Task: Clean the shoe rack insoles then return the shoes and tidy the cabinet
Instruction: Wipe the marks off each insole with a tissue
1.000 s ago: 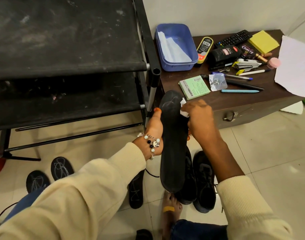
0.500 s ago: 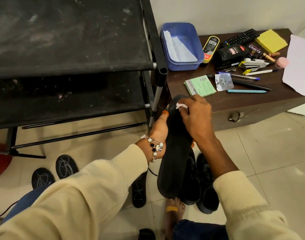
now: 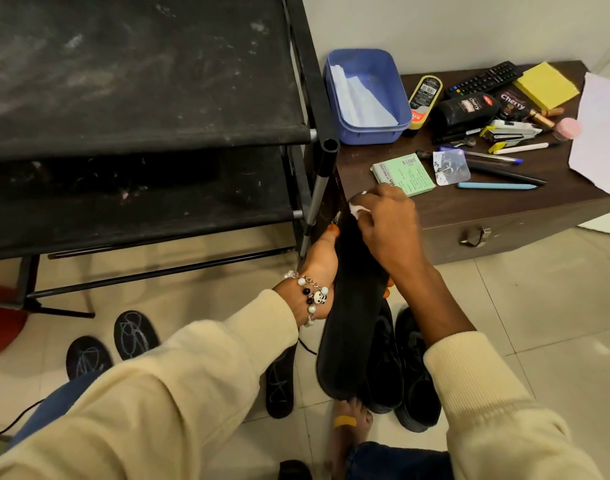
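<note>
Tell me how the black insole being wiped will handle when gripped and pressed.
The insole looks thin and probably light: the left hand alone holds it up. Likely flexible, so the left hand backs it where the right hand rubs the white wipe. Its matte face seems unlikely to slip.

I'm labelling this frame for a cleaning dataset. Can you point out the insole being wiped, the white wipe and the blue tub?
insole [image 3: 352, 337]: head view, its black middle.
white wipe [image 3: 356, 210]: head view, bit showing by the right hand's fingers.
blue tub [image 3: 376, 133]: head view, front wall.
</note>
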The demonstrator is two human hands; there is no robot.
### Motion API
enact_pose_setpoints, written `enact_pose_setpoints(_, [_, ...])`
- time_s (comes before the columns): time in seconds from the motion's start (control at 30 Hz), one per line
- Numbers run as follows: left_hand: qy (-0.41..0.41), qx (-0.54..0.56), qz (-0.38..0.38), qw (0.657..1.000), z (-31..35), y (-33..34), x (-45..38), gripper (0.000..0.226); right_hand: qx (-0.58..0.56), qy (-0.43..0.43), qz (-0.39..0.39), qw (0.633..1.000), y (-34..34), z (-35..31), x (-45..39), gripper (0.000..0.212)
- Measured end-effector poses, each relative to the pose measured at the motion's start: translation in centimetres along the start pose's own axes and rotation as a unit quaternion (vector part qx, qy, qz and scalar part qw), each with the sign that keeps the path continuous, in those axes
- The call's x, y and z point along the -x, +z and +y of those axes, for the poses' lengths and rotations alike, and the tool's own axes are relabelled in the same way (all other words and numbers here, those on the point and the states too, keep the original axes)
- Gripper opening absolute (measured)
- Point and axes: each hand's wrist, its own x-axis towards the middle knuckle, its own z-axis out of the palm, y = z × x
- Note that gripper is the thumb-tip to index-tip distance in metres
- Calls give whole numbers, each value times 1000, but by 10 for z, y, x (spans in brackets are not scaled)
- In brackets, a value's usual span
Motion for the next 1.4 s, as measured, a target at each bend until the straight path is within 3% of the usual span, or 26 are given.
enact_pose_setpoints(0.1, [22,5,6,1000,0,3,2,50,-27,-68,-69,995,-10,-9,-1,26])
enact_pose_setpoints(0.2, [21,-4,-7,1000,0,1,5,46,-58,-80,-123,988,-16,-8,-2,24])
enact_pose_setpoints(0.33, [2,-19,-20,1000,2,-1,5,48,-2,-59,-71,996,-8,-2,-8,26])
enact_pose_setpoints(0.43, [-29,-30,-31,999,2,-1,7,62,-3,2,-17,1000,-1,5,-13,28])
enact_pose_setpoints(0.53, [-39,-54,0,998,1,-1,4,70,22,39,11,999,-2,16,-18,30])
enact_pose_setpoints(0.73, [60,-98,58,992,2,-2,-7,54,44,59,-6,997,-8,15,-19,30])
enact_pose_setpoints(0.93, [6,-7,-4,1000,-2,1,-7,57,2,-73,-85,994,-15,-8,-15,29])
enact_pose_setpoints(1.03, [-23,11,-24,999,-2,0,-4,62,-14,-75,-131,988,-24,5,-14,29])
enact_pose_setpoints(1.2, [-39,-27,-8,999,0,-2,-4,71,50,32,-41,997,-16,16,-16,34])
enact_pose_setpoints(1.3, [-29,-12,-4,999,-2,-1,-3,71,46,23,-18,998,-5,7,-17,35])
enact_pose_setpoints(1.4, [-24,-8,-11,1000,-2,1,-1,68,16,-18,-48,999,-10,4,-16,32])
